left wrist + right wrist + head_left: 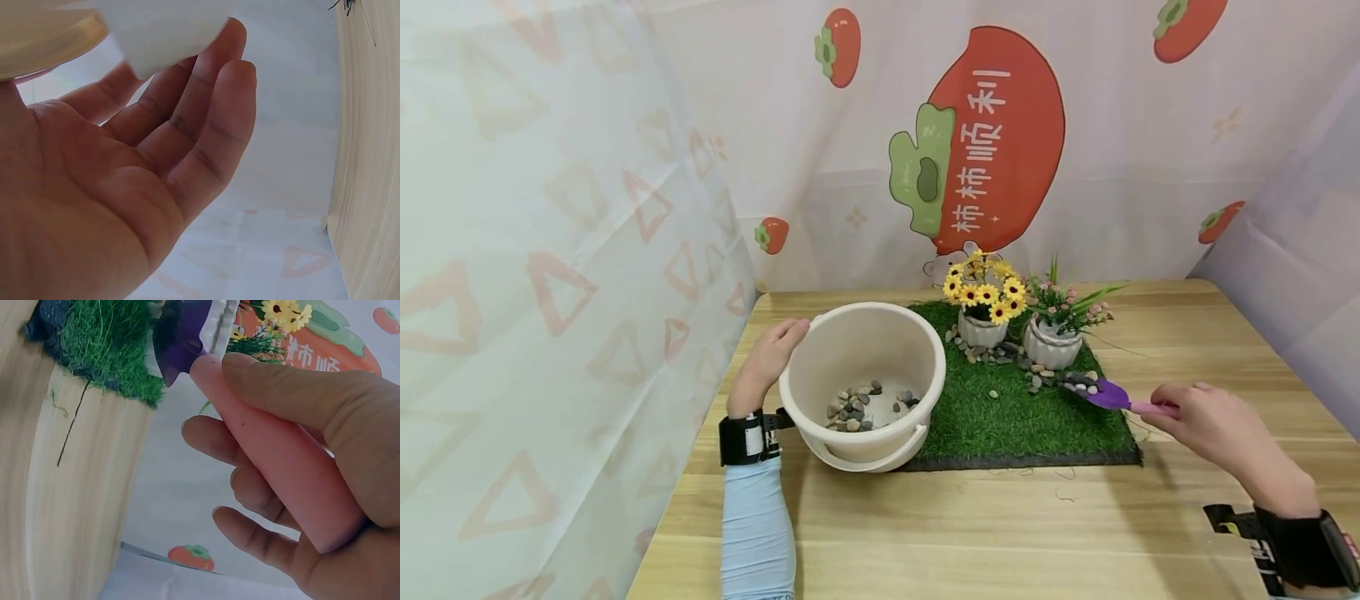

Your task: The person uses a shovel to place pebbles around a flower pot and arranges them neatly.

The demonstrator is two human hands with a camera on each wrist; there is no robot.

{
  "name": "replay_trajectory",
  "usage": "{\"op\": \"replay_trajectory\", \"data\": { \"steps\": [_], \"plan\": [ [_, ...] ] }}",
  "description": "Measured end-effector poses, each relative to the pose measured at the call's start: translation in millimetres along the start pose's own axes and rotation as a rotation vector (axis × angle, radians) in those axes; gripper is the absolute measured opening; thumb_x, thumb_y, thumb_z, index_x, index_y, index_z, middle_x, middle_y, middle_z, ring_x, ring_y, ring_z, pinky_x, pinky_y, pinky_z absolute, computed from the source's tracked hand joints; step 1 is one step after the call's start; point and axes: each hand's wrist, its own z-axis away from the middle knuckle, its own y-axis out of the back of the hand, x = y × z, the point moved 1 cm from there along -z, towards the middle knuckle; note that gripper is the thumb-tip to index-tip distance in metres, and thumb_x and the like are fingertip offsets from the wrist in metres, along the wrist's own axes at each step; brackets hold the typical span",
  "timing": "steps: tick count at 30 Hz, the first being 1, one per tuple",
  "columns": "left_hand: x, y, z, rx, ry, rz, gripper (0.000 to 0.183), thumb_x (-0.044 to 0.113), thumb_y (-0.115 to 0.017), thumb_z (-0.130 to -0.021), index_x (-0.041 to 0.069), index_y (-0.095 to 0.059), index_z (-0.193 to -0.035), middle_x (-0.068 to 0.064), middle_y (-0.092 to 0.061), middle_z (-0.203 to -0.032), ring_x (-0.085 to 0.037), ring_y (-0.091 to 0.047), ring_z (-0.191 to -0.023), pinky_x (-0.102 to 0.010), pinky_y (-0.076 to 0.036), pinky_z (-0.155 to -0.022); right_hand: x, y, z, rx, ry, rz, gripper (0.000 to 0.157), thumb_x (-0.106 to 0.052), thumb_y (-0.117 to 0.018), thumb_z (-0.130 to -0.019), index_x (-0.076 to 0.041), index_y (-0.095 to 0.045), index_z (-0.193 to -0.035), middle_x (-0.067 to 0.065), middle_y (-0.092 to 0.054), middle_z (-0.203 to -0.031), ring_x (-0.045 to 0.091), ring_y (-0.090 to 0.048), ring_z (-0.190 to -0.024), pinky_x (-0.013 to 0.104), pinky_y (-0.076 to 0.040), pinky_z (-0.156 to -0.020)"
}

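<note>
At the left of the head view, my left hand holds a cream bucket by its rim, and the bucket leans toward me. Pebbles lie on the bucket's floor. The left wrist view has my fingers bent under a pale part of the bucket. My right hand grips the pink handle of a small trowel with a purple blade. Several stones rest on the blade, which is low over the artificial grass mat, beside a pot of pink flowers.
A second white pot with yellow flowers stands at the back of the mat. More pebbles lie around both pots, and one pale pebble is alone on the grass. The wooden table meets printed cloth at the back and left.
</note>
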Motion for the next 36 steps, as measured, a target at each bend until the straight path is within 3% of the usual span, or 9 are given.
{"op": "replay_trajectory", "data": {
  "steps": [6, 11, 19, 24, 29, 36],
  "plan": [
    [-2.8, 0.2, -2.2, -0.005, 0.02, 0.006, 0.046, 0.034, -0.042, -0.106, -0.002, -0.061, -0.126, -0.026, -0.067, -0.111, -0.022, -0.066, -0.088, -0.028, -0.052, -0.076, 1.9, 3.5, 0.3, -0.033, -0.002, 0.014, 0.018, -0.033, -0.072, -0.089, -0.021, -0.063, -0.077, -0.012, -0.039, -0.057, 0.005, -0.033, -0.057, 0.024, -0.026, -0.054],
    [-1.9, -0.3, -1.8, 0.002, 0.0, -0.02, 0.05, 0.04, -0.042, -0.105, 0.0, -0.063, -0.124, -0.024, -0.067, -0.11, -0.02, -0.066, -0.088, -0.027, -0.051, -0.078, 4.8, 9.0, 1.1, -0.101, -0.023, 0.009, 0.019, -0.032, -0.07, -0.091, -0.019, -0.063, -0.079, -0.01, -0.04, -0.058, 0.005, -0.033, -0.055, 0.025, -0.025, -0.054],
    [1.8, -1.5, 1.9, 0.009, 0.006, 0.008, 0.051, 0.042, -0.043, -0.104, -0.001, -0.063, -0.122, -0.025, -0.068, -0.108, -0.015, -0.065, -0.082, -0.027, -0.053, -0.075, 7.7, 23.5, -8.0, -0.134, -0.022, 0.06, 0.013, -0.022, -0.074, -0.087, -0.01, -0.067, -0.086, -0.008, -0.045, -0.058, 0.01, -0.037, -0.054, 0.028, -0.029, -0.052],
    [0.9, -1.6, 2.1, 0.007, 0.005, 0.014, 0.049, 0.04, -0.043, -0.104, -0.001, -0.063, -0.122, -0.025, -0.067, -0.107, -0.011, -0.064, -0.078, -0.027, -0.053, -0.073, 9.1, 30.3, -15.7, -0.086, 0.048, 0.121, 0.015, -0.019, -0.077, -0.083, -0.014, -0.064, -0.081, -0.008, -0.043, -0.059, 0.009, -0.035, -0.054, 0.026, -0.026, -0.052],
    [2.5, -0.9, 2.2, 0.011, 0.002, 0.004, 0.048, 0.039, -0.042, -0.105, -0.001, -0.064, -0.121, -0.025, -0.067, -0.105, -0.011, -0.064, -0.078, -0.027, -0.053, -0.074, 13.0, 30.2, -27.2, -0.044, 0.152, 0.171, 0.028, -0.017, -0.077, -0.083, -0.021, -0.052, -0.07, -0.008, -0.034, -0.059, 0.008, -0.027, -0.054, 0.025, -0.02, -0.055],
    [2.5, -0.4, 2.5, 0.0, 0.011, 0.005, 0.051, 0.042, -0.042, -0.105, -0.001, -0.063, -0.122, -0.025, -0.067, -0.106, -0.01, -0.063, -0.078, -0.027, -0.053, -0.074, 17.1, 36.9, -47.5, -0.024, 0.282, 0.268, 0.041, -0.015, -0.082, -0.076, -0.02, -0.042, -0.064, -0.007, -0.026, -0.054, 0.008, -0.023, -0.049, 0.024, -0.014, -0.053]
  ]
}}
